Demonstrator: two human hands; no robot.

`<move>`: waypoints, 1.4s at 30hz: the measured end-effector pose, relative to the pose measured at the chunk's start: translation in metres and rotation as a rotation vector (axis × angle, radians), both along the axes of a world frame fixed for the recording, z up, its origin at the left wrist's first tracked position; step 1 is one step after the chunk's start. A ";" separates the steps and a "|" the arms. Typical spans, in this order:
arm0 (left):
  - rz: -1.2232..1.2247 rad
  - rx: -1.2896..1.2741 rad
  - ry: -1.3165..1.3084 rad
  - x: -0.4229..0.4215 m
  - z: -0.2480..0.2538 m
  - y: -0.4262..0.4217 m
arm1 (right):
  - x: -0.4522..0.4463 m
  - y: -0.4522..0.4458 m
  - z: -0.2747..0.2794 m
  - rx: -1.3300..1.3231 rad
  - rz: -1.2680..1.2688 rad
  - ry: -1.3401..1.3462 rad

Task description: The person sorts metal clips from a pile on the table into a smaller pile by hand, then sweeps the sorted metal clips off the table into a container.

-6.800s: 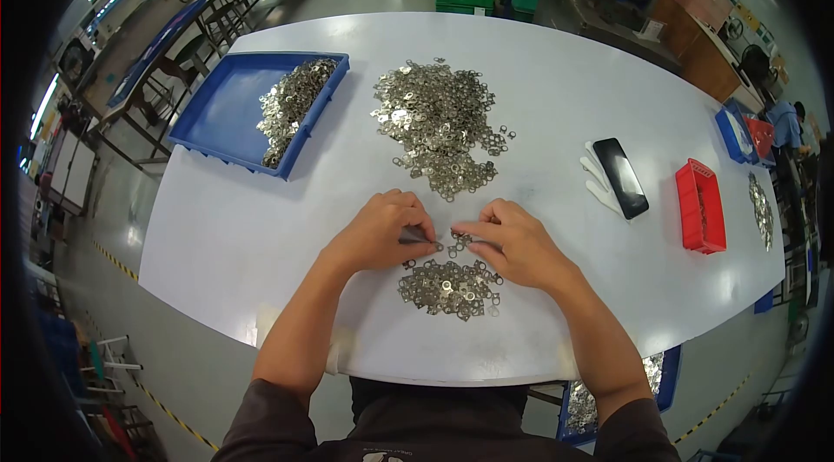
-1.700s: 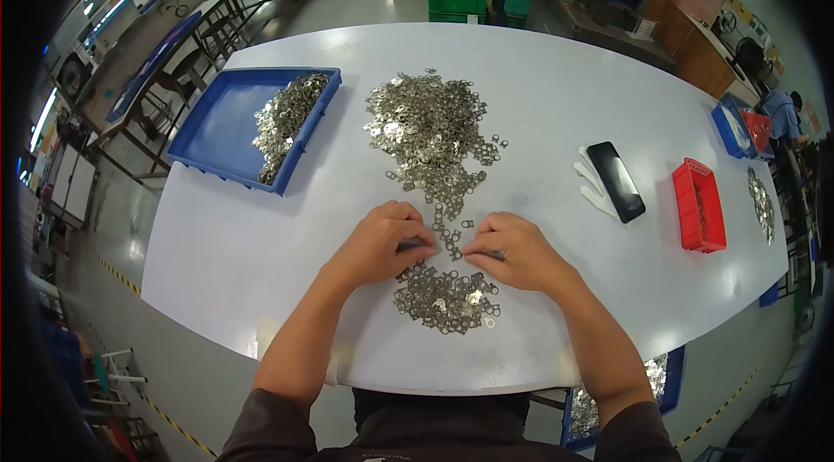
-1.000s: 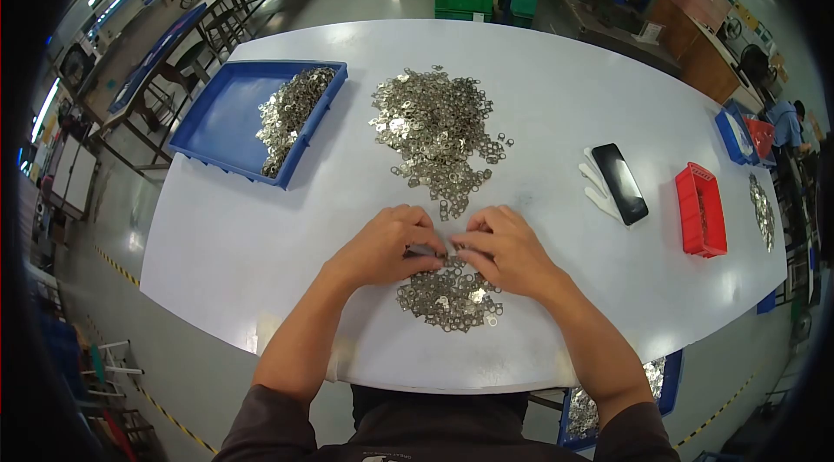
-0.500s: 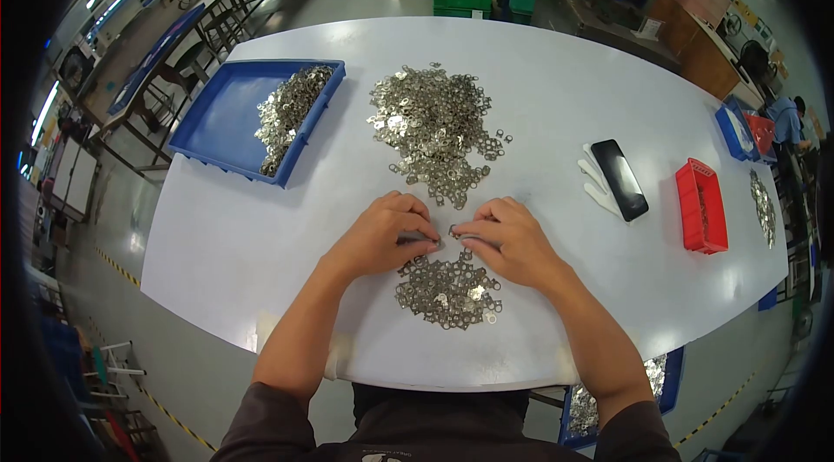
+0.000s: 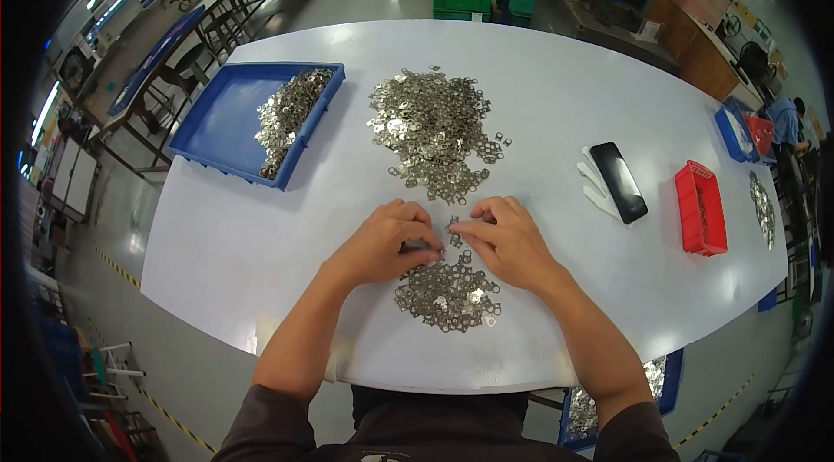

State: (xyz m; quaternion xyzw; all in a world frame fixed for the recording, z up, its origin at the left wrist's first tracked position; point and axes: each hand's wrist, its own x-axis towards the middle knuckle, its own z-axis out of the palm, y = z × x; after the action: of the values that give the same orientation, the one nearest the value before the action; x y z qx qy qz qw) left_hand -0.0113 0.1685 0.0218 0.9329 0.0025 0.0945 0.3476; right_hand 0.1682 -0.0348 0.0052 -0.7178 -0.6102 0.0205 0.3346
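Observation:
Small flat metal pieces, each with a ring-shaped hole, lie in a near pile [image 5: 449,293] and a larger far pile [image 5: 432,128] on the white table [image 5: 217,262]. My left hand [image 5: 387,240] is at the upper left edge of the near pile, thumb and fingertips closed around a small metal ring piece [image 5: 440,252]. Opposite it, my right hand [image 5: 506,240] has its index finger and thumb close together at another small metal ring piece [image 5: 452,224]. A few loose pieces [image 5: 456,240] lie between the hands. Fingertips partly hide the held pieces.
A blue tray [image 5: 221,119] at the left holds more metal pieces. To the right lie a phone [image 5: 618,182], a white glove [image 5: 595,188] and a red bin [image 5: 700,210]. Another blue tray [image 5: 669,384] sits below the table's front edge. A person [image 5: 788,123] is at far right.
My hands have drawn slightly apart. The left fingers have shifted a little down toward the near pile, and more loose pieces show between the hands.

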 end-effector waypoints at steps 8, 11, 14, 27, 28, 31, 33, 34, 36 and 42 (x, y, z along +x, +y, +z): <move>0.191 0.066 -0.125 0.000 -0.003 0.003 | 0.011 -0.006 0.003 0.000 -0.044 0.036; 0.319 0.287 -0.198 0.006 -0.016 0.010 | 0.012 0.004 -0.007 -0.046 -0.126 -0.144; 0.221 0.287 -0.132 0.006 -0.019 0.009 | 0.010 0.002 -0.013 -0.073 -0.053 -0.236; 0.317 -0.011 0.018 -0.007 0.010 0.021 | 0.012 -0.019 0.018 -0.131 0.031 0.213; 0.327 -0.003 0.016 -0.007 0.006 0.022 | 0.008 -0.017 0.015 -0.105 0.072 0.175; 0.375 0.024 -0.013 -0.007 0.001 0.023 | 0.008 -0.015 0.013 -0.062 0.209 0.161; 0.407 0.042 -0.036 -0.006 0.001 0.019 | 0.006 -0.013 0.014 -0.040 0.198 0.174; 0.424 0.027 -0.049 -0.005 -0.001 0.019 | 0.003 -0.010 0.014 -0.025 0.140 0.172; 0.459 -0.007 -0.069 -0.005 -0.005 0.019 | 0.001 -0.007 0.011 -0.002 0.054 0.134; 0.419 0.039 -0.026 -0.005 -0.002 0.022 | -0.002 0.002 0.005 0.022 -0.002 -0.027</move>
State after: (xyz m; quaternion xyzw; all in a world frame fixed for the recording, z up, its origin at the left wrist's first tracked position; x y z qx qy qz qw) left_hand -0.0162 0.1900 0.0202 0.9172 0.1899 0.1766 0.3024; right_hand 0.1664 -0.0331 0.0104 -0.7149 -0.6142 0.0035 0.3341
